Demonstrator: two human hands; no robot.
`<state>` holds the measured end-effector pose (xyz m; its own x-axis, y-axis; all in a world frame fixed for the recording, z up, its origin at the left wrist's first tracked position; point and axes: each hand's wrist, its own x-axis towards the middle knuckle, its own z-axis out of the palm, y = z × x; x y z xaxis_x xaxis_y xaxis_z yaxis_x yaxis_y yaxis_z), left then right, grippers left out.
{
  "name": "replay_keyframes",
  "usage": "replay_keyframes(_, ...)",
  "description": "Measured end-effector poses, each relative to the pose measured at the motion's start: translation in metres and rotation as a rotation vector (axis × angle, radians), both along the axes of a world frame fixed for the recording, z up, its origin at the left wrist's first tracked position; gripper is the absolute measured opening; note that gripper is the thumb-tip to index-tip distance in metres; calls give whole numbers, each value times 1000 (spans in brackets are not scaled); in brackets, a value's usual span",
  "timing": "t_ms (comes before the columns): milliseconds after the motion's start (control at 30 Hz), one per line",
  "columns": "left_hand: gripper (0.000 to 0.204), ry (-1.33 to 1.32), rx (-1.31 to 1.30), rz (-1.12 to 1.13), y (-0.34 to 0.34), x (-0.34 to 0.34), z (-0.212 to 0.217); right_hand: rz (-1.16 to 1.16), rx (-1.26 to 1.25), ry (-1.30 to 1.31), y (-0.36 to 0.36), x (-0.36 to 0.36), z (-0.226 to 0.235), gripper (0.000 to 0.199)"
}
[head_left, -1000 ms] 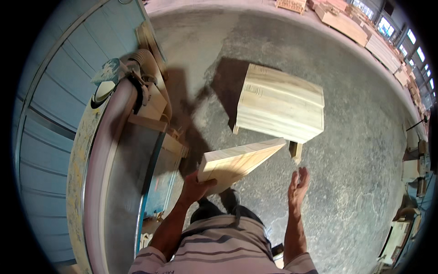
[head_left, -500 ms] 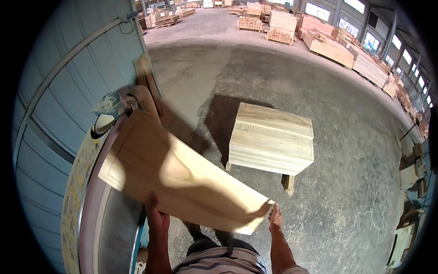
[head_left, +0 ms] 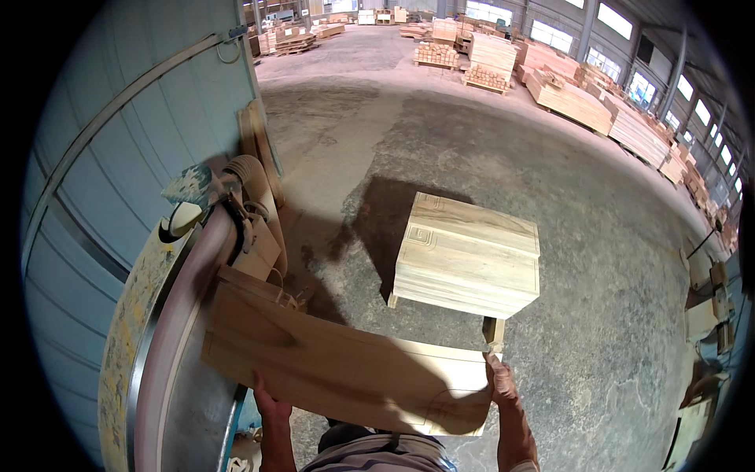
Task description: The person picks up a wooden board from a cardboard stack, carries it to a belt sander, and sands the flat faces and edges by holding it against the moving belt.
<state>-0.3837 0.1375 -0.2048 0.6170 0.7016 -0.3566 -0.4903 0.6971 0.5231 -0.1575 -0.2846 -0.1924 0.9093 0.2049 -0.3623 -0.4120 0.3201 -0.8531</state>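
A long wooden panel with a grooved outline on its face lies between my two hands, mostly in shadow. My left hand is closed on its near long edge. My right hand grips its right end, thumb on top. The panel's left end rests over or just above the metal table of a belt sander, close to the pinkish sanding belt; whether it touches the belt I cannot tell.
Ahead on the concrete floor, a stack of similar panels sits on wooden supports. A ribbed hose and a blue metal wall are at the left. Lumber piles line the far right.
The panel has swung round, its left end coming nearer to me and lower, baring more of the sanding belt. My right hand has moved right; both hands keep their hold.
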Motion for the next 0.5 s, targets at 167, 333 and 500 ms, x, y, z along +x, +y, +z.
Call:
replay_keyframes(167, 50, 28, -23, 2, 1, -13, -18, 32, 8, 72, 9, 2, -1, 32)
replay_keyframes(333, 50, -42, -23, -88, 9, -23, -28, 220, -75, -99, 4, 6, -41, 37)
replay_keyframes(500, 50, 227, -66, 40, 11, -14, -33, 270, -6, 93, 19, -9, 5, 51)
